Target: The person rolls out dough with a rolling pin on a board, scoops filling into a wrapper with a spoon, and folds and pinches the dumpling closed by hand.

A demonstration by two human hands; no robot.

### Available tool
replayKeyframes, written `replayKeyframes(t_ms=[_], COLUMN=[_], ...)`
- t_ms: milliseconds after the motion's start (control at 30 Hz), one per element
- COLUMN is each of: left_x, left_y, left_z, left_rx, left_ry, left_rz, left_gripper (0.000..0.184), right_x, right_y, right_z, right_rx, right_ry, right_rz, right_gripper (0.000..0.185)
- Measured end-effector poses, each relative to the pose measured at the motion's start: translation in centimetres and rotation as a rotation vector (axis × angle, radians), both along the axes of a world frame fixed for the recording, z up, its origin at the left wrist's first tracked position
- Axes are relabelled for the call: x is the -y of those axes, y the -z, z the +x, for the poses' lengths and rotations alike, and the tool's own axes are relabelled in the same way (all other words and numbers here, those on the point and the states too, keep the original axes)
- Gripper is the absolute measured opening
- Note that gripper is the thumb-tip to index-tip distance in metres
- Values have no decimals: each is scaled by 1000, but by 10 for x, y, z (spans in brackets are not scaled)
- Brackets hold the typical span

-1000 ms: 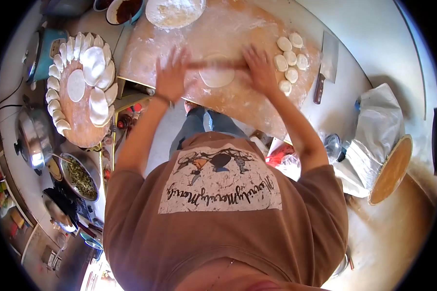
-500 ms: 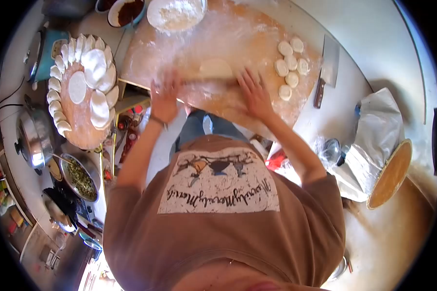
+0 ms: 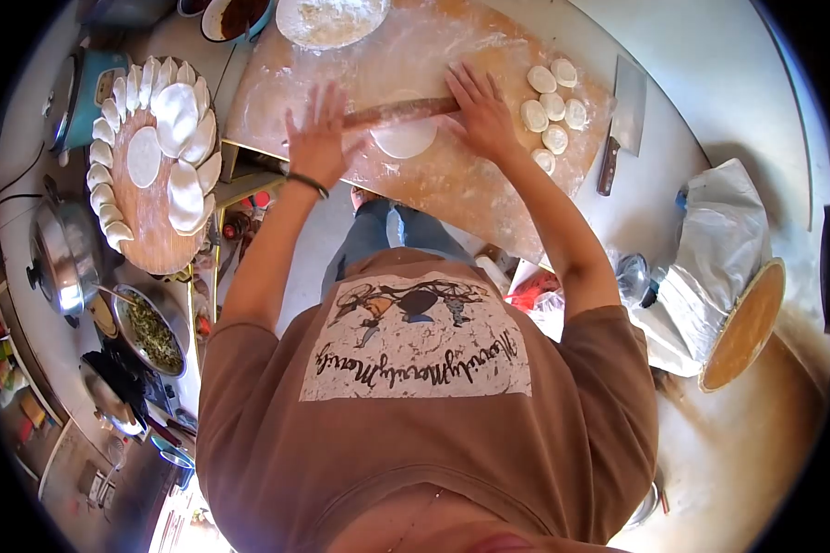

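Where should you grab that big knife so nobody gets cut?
The knife is probably best taken by its dark handle, coming from the person's side with the right hand: the handle points toward the person, the wide blade away.

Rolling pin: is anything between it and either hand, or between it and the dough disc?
Nothing visible. The left hand and right hand are at opposite ends of the pin, which lies across the disc. The dough pieces sit right of the right hand, clear of both.

On the board (image 3: 475,205), the rolling pin (image 3: 401,113) apparently lies across the dough (image 3: 404,143).
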State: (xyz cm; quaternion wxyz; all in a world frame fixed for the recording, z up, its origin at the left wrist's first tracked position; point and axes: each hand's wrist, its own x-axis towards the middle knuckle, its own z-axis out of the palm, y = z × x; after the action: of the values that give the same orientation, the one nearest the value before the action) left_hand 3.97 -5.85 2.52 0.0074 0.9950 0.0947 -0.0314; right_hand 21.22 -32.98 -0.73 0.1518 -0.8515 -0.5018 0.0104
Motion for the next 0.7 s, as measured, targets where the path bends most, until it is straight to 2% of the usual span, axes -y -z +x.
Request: replayKeyframes(t_ms=[67,133,233,333,367,400,467,500,567,600,700], left_x=[27,32,6,0,11,15,15,3,-17,-25,-33], left_y=[-21,2,26,-1,-17,-20,5,27,21,16,10], left_z=[-36,-83,-49,-19,-32,-53,-87,-85,-39,-21,-18], left_rx=[-98,-78,90,46,-127,-105,-53,70,54,62,114], left_ry=[82,143,42,-21,11,25,59,40,-43,-89,26], left_rz=[-2,-147,-52,32,92,43,-59,-22,49,95,33], left_gripper=[92,94,102,101,101,100,97,93,87,84,69], right_x=[14,52,1,-27,-13,14,19,14,-15,-28,-36], right_y=[-7,-17,-41,-15,-11,-5,-2,-4,-28,-21,-11], right_z=[-2,-46,-27,5,-5,-25,-24,-30,-32,-22,-13], right_rx=[-59,-154,-64,-11,-33,-54,-45,-41,-58,-38,-42], right_ry=[-41,-87,-81,-55,-87,-119,-145,-138,-81,-56,-40], right_rz=[-22,-71,-9,40,36,34,46,47,-2,29,67], right_gripper=[90,87,88,89,88,87,86,86,86,86,87])
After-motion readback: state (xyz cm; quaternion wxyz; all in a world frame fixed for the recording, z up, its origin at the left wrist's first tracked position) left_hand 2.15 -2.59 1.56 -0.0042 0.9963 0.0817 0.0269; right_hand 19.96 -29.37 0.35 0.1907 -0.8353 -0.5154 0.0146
